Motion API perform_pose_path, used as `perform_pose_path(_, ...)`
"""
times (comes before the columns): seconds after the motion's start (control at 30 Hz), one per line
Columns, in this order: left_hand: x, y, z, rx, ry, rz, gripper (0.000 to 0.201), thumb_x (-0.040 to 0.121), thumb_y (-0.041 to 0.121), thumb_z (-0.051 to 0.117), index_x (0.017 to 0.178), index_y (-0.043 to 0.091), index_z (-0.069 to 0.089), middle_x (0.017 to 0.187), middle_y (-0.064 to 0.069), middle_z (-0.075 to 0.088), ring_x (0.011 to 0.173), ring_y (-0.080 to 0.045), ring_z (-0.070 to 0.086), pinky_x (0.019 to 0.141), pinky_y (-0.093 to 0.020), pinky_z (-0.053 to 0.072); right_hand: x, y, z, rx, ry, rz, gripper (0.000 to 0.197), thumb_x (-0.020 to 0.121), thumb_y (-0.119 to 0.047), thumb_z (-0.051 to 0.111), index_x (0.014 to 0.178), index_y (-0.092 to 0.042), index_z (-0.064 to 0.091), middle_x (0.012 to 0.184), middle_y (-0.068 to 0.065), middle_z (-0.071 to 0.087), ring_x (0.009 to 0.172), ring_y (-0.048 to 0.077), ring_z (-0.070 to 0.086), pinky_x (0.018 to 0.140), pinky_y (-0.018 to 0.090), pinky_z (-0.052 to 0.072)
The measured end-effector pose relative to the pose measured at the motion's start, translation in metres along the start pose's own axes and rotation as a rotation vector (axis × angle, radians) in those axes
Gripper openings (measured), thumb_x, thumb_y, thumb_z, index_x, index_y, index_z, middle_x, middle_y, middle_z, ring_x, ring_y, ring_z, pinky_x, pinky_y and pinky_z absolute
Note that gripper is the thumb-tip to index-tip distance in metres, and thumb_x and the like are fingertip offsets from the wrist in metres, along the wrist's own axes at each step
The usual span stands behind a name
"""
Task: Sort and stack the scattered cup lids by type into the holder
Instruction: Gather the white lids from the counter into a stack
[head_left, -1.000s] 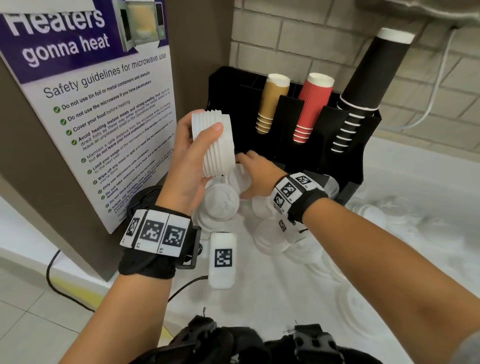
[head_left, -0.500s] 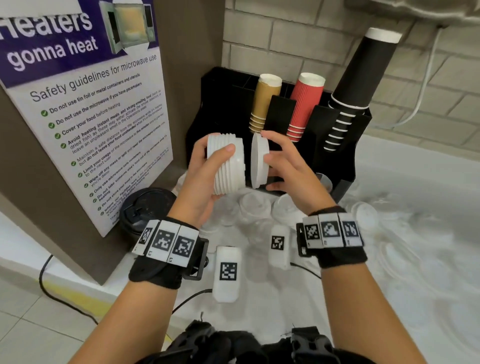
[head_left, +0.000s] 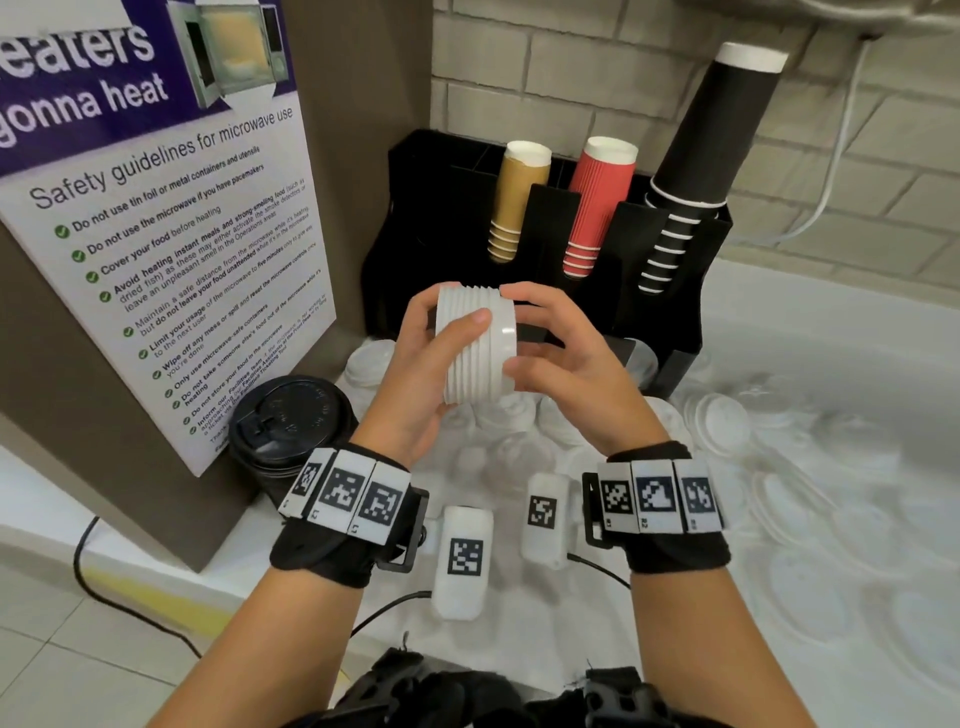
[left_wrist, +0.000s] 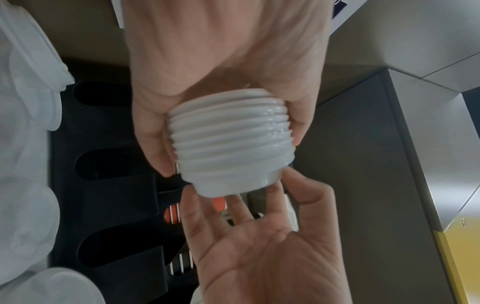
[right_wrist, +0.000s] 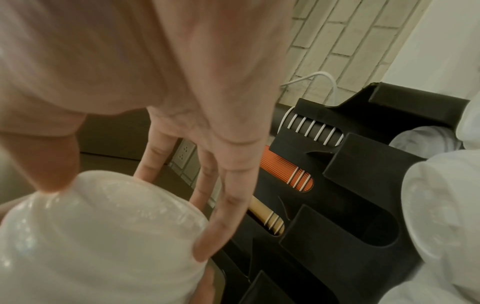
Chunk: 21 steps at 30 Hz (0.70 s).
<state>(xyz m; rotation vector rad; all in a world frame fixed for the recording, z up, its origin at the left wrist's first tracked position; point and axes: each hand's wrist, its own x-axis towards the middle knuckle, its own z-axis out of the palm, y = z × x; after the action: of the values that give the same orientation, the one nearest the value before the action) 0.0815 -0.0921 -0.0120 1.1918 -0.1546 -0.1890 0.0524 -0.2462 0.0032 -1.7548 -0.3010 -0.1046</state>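
Left hand (head_left: 415, 374) wraps white lid stack (head_left: 475, 343), thumb across ribbed side; stack held in air before black holder (head_left: 691, 322), long axis level, left to right. Right hand (head_left: 566, 358) at stack's right end, straight fingertips (right_wrist: 207, 246) pressing end lid on. Loose lids (head_left: 722, 421) on counter below, nearer right hand.

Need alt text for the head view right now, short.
Both hands hold a stack of white lids: left hand grips it, right hand presses its end. Behind stands a black holder with cup stacks.
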Motion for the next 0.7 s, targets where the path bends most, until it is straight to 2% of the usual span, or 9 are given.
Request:
perform_pose_path(0.23,-0.002,-0.002,0.001,0.001,-0.019,-0.007,0.057,0.075,0.040,0.065,0.128,0.032,0.048,0.113,0.004,0.062,0.093,-0.010,0.064,0.060,-0.027,0.054,-0.003,-0.001,0.002,-0.011,0.007,-0.007,0.053,0.087,-0.002,0.063,0.131,-0.025,0.048,0.128,0.002,0.054,0.111,0.026,0.059,0.088,0.048,0.055)
perform_pose_path(0.3,-0.002,-0.001,0.000,0.004,-0.019,0.002,0.056,0.075,0.038,0.066,0.128,0.032,0.048,0.115,0.003,0.061,0.096,-0.012,0.064,0.060,-0.027,0.054,-0.003,-0.001,0.001,0.006,-0.005,-0.015,0.053,0.087,-0.010,0.064,0.133,-0.032,0.047,0.129,0.001,0.054,0.111,0.021,0.061,0.090,0.042,0.055)
perform_pose_path(0.37,-0.001,0.000,-0.002,0.000,-0.002,0.018,0.054,0.074,0.037,0.067,0.125,0.033,0.049,0.115,0.005,0.061,0.099,-0.013,0.062,0.061,-0.027,0.054,-0.001,0.003,-0.003,0.011,0.023,0.018,0.049,0.089,-0.025,0.062,0.132,-0.042,0.044,0.131,-0.001,0.054,0.110,0.008,0.061,0.091,0.031,0.054)
perform_pose_path(0.4,0.000,0.002,-0.004,-0.008,0.015,0.025,0.052,0.074,0.037,0.067,0.123,0.034,0.050,0.113,0.006,0.061,0.098,-0.012,0.062,0.062,-0.027,0.054,0.001,0.005,-0.006,-0.033,0.065,0.052,0.044,0.091,-0.031,0.060,0.131,-0.042,0.045,0.130,-0.003,0.055,0.109,0.002,0.060,0.091,0.029,0.053)
perform_pose_path(0.47,0.001,0.006,-0.008,-0.031,0.047,0.039,0.049,0.073,0.037,0.067,0.120,0.033,0.051,0.105,0.010,0.063,0.093,-0.009,0.063,0.063,-0.028,0.054,0.007,0.013,-0.016,-0.229,0.136,0.147,0.033,0.093,-0.033,0.058,0.126,-0.030,0.054,0.120,-0.007,0.059,0.104,0.001,0.060,0.093,0.029,0.051)
perform_pose_path(0.5,0.002,0.008,-0.011,-0.042,0.056,0.046,0.049,0.073,0.036,0.067,0.119,0.033,0.051,0.102,0.011,0.063,0.091,-0.007,0.064,0.063,-0.029,0.054,0.010,0.018,-0.021,-0.376,0.109,0.198,0.029,0.092,-0.032,0.060,0.120,-0.024,0.059,0.115,-0.007,0.061,0.104,0.006,0.060,0.093,0.028,0.049)
perform_pose_path(0.57,0.003,0.013,-0.017,-0.058,0.060,0.058,0.048,0.073,0.035,0.067,0.118,0.032,0.051,0.102,0.010,0.063,0.088,-0.005,0.065,0.062,-0.030,0.055,0.013,0.028,-0.026,-0.728,-0.101,0.288,0.029,0.087,-0.036,0.067,0.110,-0.020,0.063,0.109,-0.005,0.060,0.104,0.015,0.059,0.087,0.026,0.048)
perform_pose_path(0.63,0.003,0.017,-0.020,-0.061,0.069,0.066,0.050,0.073,0.035,0.068,0.120,0.033,0.051,0.108,0.008,0.062,0.093,-0.007,0.065,0.064,-0.031,0.055,0.013,0.038,-0.022,-0.958,-0.302,0.370,0.041,0.077,-0.047,0.073,0.107,-0.023,0.058,0.109,-0.004,0.056,0.099,0.016,0.055,0.080,0.028,0.046)
perform_pose_path(0.7,0.003,0.019,-0.021,-0.062,0.074,0.071,0.054,0.073,0.035,0.067,0.124,0.032,0.049,0.114,0.006,0.060,0.099,-0.010,0.064,0.066,-0.032,0.055,0.011,0.044,-0.014,-1.044,-0.400,0.458,0.058,0.066,-0.052,0.079,0.108,-0.026,0.047,0.104,-0.006,0.049,0.091,0.015,0.051,0.071,0.028,0.044)
